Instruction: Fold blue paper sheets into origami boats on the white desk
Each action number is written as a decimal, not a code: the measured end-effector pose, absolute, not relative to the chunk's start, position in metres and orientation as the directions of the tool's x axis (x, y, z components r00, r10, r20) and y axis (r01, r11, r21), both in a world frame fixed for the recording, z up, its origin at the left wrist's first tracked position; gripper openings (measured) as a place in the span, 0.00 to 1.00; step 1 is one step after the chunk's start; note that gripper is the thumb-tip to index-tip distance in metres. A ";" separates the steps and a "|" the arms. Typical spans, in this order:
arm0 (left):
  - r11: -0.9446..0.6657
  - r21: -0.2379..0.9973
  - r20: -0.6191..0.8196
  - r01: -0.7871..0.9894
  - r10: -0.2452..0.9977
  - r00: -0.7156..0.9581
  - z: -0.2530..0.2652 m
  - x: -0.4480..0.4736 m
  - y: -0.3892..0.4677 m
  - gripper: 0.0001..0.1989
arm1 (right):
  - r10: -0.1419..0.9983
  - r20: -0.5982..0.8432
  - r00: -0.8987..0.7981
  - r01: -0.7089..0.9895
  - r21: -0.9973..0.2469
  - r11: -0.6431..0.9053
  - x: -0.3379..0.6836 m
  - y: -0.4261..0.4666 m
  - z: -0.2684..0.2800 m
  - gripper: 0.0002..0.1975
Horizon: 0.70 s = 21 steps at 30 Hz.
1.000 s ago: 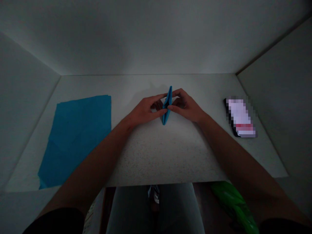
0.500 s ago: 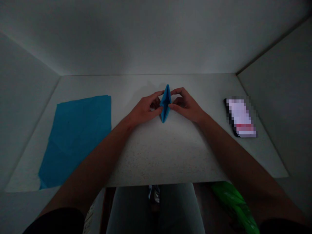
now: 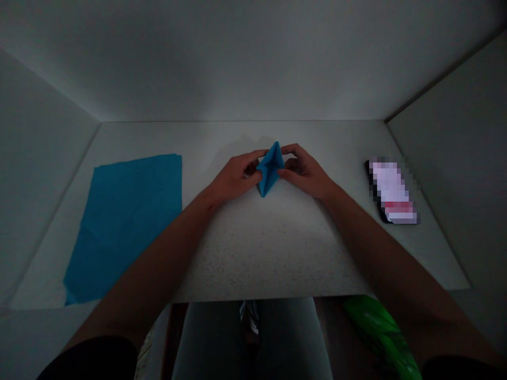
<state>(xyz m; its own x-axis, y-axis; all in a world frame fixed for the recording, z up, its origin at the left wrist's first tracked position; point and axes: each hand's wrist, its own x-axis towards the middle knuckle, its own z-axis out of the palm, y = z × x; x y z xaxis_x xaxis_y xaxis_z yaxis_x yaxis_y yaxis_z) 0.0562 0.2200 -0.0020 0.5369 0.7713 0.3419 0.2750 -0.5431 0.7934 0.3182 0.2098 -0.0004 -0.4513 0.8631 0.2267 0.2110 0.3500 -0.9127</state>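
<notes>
Folded blue paper [image 3: 270, 177], pocket gaping, mid-table [image 3: 277, 253]. Left hand [image 3: 240, 177] pinches left side, right hand [image 3: 309, 171] right side. Probably light, thin, easily creased; best held at side corners, gently.

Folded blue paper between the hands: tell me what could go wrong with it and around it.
The folded blue paper might tear or lose its creases if the left hand and right hand spread its open sides too hard. The large blue sheet could get creased, since the left forearm crosses over part of it.
</notes>
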 end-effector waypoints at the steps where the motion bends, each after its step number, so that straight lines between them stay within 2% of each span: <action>1: -0.545 0.791 0.343 0.279 0.772 0.536 -0.002 0.056 0.220 0.26 | 0.863 0.218 -0.455 0.219 -0.913 0.346 0.319 0.210 -0.001 0.25; 14: -0.555 0.775 0.382 0.302 0.792 0.476 -0.009 0.056 0.223 0.25 | 0.861 0.292 -0.416 0.216 -0.888 0.406 0.318 0.215 -0.003 0.17; 21: -0.558 0.777 0.387 0.293 0.789 0.476 -0.009 0.055 0.225 0.23 | 0.868 0.264 -0.421 0.209 -0.903 0.376 0.319 0.214 -0.004 0.16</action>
